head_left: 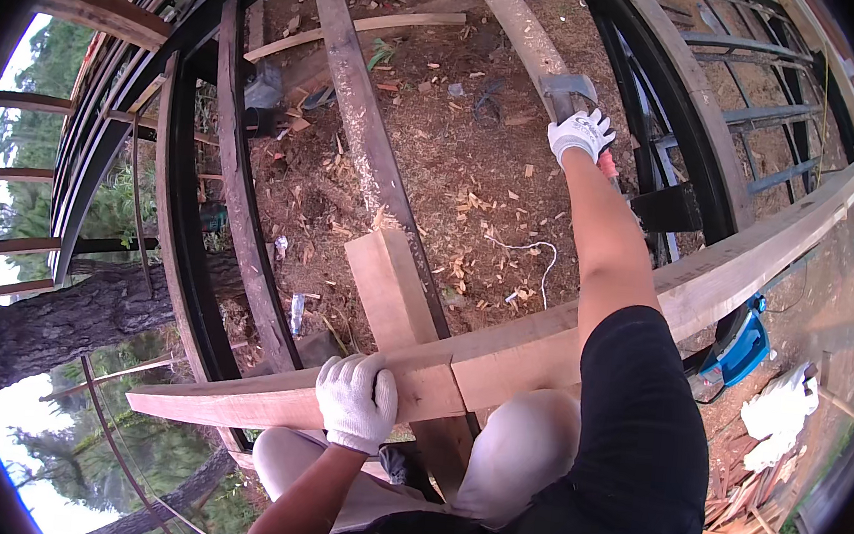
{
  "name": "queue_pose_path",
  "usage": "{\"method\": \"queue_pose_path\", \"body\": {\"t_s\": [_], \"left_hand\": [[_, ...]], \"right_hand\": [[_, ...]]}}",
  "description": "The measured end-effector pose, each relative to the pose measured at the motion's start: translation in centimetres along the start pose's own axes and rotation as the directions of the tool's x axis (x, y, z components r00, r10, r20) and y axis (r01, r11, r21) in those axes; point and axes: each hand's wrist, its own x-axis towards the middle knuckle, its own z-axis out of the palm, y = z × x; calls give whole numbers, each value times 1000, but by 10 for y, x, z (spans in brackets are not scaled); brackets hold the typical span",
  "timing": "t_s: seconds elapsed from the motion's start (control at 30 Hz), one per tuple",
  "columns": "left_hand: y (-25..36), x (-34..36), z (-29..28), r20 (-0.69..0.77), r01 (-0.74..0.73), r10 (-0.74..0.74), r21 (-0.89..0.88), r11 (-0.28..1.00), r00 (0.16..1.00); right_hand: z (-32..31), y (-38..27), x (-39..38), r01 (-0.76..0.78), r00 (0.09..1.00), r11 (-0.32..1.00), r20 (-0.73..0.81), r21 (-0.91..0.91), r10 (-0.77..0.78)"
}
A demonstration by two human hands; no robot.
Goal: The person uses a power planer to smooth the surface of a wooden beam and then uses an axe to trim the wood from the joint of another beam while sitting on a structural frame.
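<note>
A long pale wooden beam [520,360] runs across in front of me, over my knees. My left hand [356,402], in a white knit glove, is closed over the beam's near edge, left of a dark line across its face. My right arm stretches far forward over the beam. Its white-gloved hand [582,135] grips what looks like a hatchet with a broad grey metal head [569,85] and a red grip [608,164]. The hatchet's head is at a pale timber [521,28]; I cannot tell whether they touch. A short squared wood block [395,290] juts forward from under the beam.
Dark timbers [351,90] and black metal beams [695,117] span over ground strewn with wood chips [471,220]. A blue power tool [740,347] and a white sack [778,415] lie at the right. At left are a tree trunk [72,314] and a slatted frame [102,191].
</note>
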Motion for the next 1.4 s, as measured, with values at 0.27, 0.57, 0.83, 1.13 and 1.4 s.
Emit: {"method": "queue_pose_path", "body": {"t_s": [0.27,0.57,0.83,1.13,1.4], "left_hand": [[0,-1,1,19,-36,36,3,999,999],[4,-11,7,-49,-21,24,48,999,999],[12,-23,18,-40,24,-21,68,997,999],[17,-27,18,-9,64,-64,114,991,998],[17,-26,16,-7,4,-2,206,979,1000]], "right_hand": [[8,-7,11,105,994,957,13,-269,-106],[-175,89,-47,640,768,756,-158,138,-621],[-162,464,-170,412,592,612,-709,675,384],[33,634,-184,-532,713,680,-167,504,681],[59,670,-143,-317,779,514,-90,797,621]]}}
